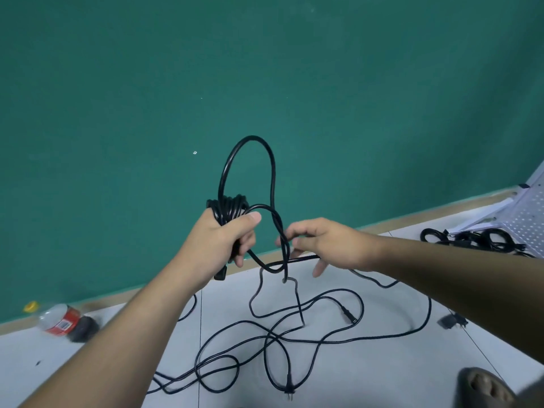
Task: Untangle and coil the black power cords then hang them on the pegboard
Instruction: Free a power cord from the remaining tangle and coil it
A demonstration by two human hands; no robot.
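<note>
- Left grip: closed round the coil of black power cord, thumb across the turns, raised before the green wall.
- Right grip: fingers curled on the free strand just beside the coil, apparently in a light pinch.
- One tall loop standing above the coil, not yet laid in with the other turns.
- Step in hand, as judged: feeding the next turn. Best done by sliding the right grip along the strand, letting twist run out, matching each loop to those already held, and keeping the left thumb firm against slipping turns.
- Below, on the floor: the remaining tangle, crossed several times, one plug toward the near edge. Likely to snag if pulled hard; better lifted and shaken loose than tugged.
- Far right edge of the floor: pegboard, partly in view and leaning, with bundled cords lying at its foot.
- Left, by the wall: a bottle on its side.
</note>
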